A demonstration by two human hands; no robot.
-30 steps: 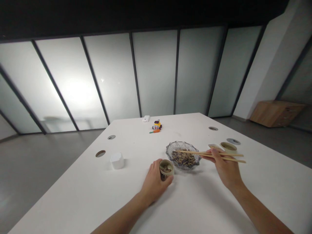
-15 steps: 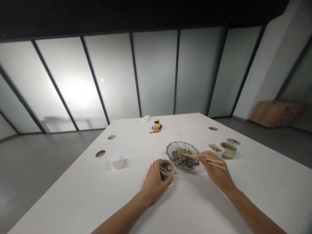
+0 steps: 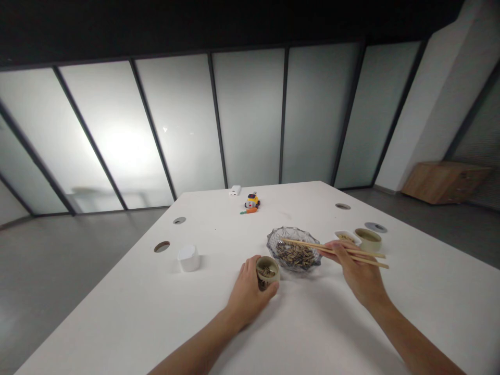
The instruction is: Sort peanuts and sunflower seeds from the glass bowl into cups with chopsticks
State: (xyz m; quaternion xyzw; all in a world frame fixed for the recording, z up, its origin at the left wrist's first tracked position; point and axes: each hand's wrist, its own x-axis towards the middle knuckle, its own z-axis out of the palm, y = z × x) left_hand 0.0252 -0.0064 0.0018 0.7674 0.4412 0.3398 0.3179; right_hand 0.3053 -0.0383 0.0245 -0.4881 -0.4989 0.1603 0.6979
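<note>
My left hand (image 3: pixel 250 284) is wrapped round a small beige-green cup (image 3: pixel 274 276) on the table, with some striped seeds, apparently sunflower seeds (image 3: pixel 266 271), inside it. In my right hand (image 3: pixel 357 268) is a pair of wooden chopsticks (image 3: pixel 312 245), their tips over the far left part of a clear cut-glass bowl (image 3: pixel 273 255). Many more of the striped seeds (image 3: pixel 297 254) fill this bowl, which stands just right of the cup. Whether the chopstick tips hold a seed is too small to tell.
Behind my right hand stand a white dish (image 3: pixel 353 236) of pale pieces and a second beige-green cup (image 3: pixel 369 240). A white container (image 3: pixel 188 259) is at the left. Farther back are a yellow toy car (image 3: pixel 252 200), a toy carrot (image 3: pixel 249 211) and a white device (image 3: pixel 235 190).
My right hand has shifted a little to the right and the chopsticks have swung flatter, their tips rising toward the bowl's far left side. My left hand and the cup stay put.
</note>
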